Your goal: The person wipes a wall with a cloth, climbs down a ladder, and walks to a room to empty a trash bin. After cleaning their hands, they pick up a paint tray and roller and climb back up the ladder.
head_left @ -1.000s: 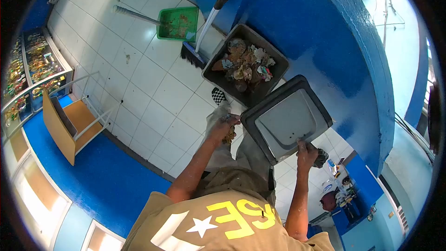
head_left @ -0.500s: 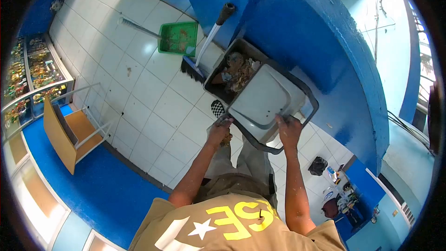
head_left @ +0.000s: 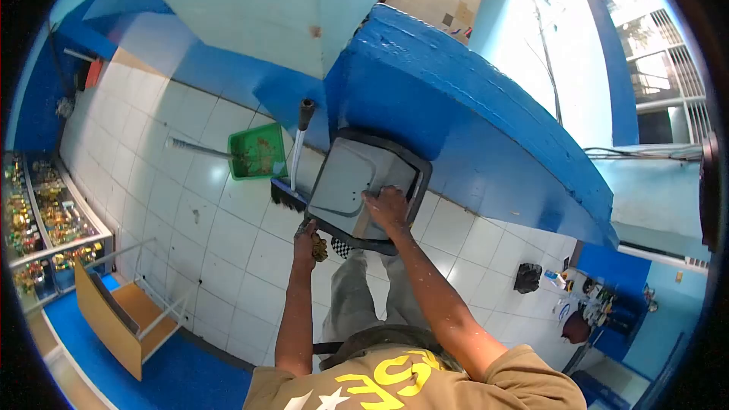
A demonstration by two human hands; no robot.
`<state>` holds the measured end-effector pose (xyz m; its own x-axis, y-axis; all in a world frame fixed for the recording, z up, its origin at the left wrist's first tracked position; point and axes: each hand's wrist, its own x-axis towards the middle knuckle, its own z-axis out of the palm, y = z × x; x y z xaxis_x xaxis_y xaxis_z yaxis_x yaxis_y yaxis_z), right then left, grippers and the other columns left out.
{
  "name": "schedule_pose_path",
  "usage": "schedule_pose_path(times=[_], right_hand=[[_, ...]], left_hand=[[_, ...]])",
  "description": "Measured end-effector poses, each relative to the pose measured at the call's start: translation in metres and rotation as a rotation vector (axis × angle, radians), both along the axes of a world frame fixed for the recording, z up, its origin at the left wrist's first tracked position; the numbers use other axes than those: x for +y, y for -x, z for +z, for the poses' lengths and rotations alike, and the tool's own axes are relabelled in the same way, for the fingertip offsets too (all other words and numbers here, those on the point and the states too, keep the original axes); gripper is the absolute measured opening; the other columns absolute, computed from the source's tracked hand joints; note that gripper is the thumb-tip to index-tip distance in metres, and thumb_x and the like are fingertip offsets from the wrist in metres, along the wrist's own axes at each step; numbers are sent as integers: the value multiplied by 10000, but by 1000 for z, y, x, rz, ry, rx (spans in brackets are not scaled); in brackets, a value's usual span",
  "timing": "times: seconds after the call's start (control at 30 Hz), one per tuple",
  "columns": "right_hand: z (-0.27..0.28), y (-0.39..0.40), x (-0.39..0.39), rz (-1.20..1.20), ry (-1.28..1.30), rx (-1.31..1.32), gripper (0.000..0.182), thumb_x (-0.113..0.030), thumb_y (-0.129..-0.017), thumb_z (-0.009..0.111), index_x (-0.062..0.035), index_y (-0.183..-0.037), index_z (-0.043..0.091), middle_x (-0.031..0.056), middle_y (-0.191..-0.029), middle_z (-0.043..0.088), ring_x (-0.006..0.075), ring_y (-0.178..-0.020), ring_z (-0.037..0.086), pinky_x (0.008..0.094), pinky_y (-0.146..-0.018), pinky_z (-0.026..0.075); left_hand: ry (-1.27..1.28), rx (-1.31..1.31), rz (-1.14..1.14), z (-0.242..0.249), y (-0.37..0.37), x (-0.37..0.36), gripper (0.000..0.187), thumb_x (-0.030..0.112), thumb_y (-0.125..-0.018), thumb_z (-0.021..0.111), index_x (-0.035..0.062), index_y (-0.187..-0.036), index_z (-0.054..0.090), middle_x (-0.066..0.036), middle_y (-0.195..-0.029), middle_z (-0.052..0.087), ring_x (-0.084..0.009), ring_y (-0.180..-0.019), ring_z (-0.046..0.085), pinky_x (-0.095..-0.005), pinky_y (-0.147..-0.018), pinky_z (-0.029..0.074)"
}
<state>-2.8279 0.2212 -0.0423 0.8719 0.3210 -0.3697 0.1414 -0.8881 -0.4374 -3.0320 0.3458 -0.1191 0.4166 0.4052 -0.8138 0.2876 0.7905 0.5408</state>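
Observation:
A grey bin lid (head_left: 343,178) with a dark frame sits over the top of the waste bin, near the blue wall. My right hand (head_left: 389,209) grips the lid's raised grey part, thumb and fingers bent over its edge. At the lid's near left corner, my left hand (head_left: 304,247) is closed on a brown crumpled clump (head_left: 319,248), its fingertips right at the dark rim. The bin's contents are hidden under the lid. A checkered shoe (head_left: 342,248) shows just below the rim.
A broom (head_left: 298,156) leans beside the bin, next to a green dustpan (head_left: 258,153) on the white tiles. A blue wall (head_left: 425,106) curves behind. A chair (head_left: 125,311) stands left, a black bag (head_left: 528,278) lies right.
The lid has moved away from my body onto the bin, covering the crumpled waste that showed before. Both hands went with it, and the camera view has shifted.

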Motion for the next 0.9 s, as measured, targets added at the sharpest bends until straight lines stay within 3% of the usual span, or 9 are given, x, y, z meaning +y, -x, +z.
schedule_pose_path(times=[0.17,0.2,0.23,0.5,0.57,0.67,0.8,0.87,0.9], right_hand=[[-38,-2,2,-21,24,45,549,-477,-735,704,63,-828,687,276,-854,669,418,-847,661,467,-783,544],[-51,-2,0,-20,58,-6,555,-480,-734,701,67,-830,687,275,-853,668,413,-852,661,469,-796,543],[-45,-1,-2,-49,56,-24,555,-480,-734,701,67,-830,687,275,-853,668,413,-852,661,469,-796,543],[-26,-12,4,30,33,362,552,-505,-794,615,31,-892,699,223,-906,681,385,-891,661,480,-814,542],[-47,-3,5,15,39,233,575,-530,-804,606,28,-915,695,227,-907,678,379,-892,663,477,-814,543],[-29,-4,-4,33,45,147,625,-578,-824,583,24,-956,686,237,-886,670,365,-878,668,474,-801,546],[5,13,-32,112,-85,140,632,-580,-872,548,35,-896,691,189,-789,678,339,-790,675,482,-746,539],[-7,39,-61,50,-180,-46,582,-534,-885,558,34,-862,687,198,-733,669,359,-794,675,482,-783,537],[2,42,-80,114,-159,77,569,-531,-873,567,27,-856,677,213,-763,667,385,-804,667,500,-770,533]], left_hand=[[148,78,-22,2,-4,13,194,279,-958,572,93,-955,517,-23,-662,447,-185,-513,520,-338,-470,462],[85,87,-37,-22,0,11,357,349,-953,557,86,-1193,534,-64,-794,540,-189,-573,536,-371,-497,469],[81,70,-66,-22,1,9,357,349,-953,557,86,-1193,534,-64,-794,540,-189,-573,536,-371,-497,469],[154,50,-117,-35,4,11,283,425,-936,572,158,-882,495,-37,-563,450,-195,-445,472,-367,-378,377],[68,148,-88,-49,4,6,324,449,-939,553,136,-882,496,-37,-538,418,-196,-401,429,-370,-351,351],[116,-12,-142,-65,22,8,302,301,-955,537,97,-1168,471,-86,-944,554,-223,-525,544,-398,-408,443],[227,-37,-105,-79,41,-17,326,277,-948,542,78,-1197,469,-105,-1031,556,-227,-596,553,-399,-471,479],[70,-4,-198,-53,40,-51,360,288,-954,536,63,-1226,465,-122,-1080,561,-232,-655,554,-390,-529,494],[58,-17,-222,-44,37,-65,360,288,-954,536,63,-1226,465,-122,-1080,561,-232,-655,554,-390,-529,494]])
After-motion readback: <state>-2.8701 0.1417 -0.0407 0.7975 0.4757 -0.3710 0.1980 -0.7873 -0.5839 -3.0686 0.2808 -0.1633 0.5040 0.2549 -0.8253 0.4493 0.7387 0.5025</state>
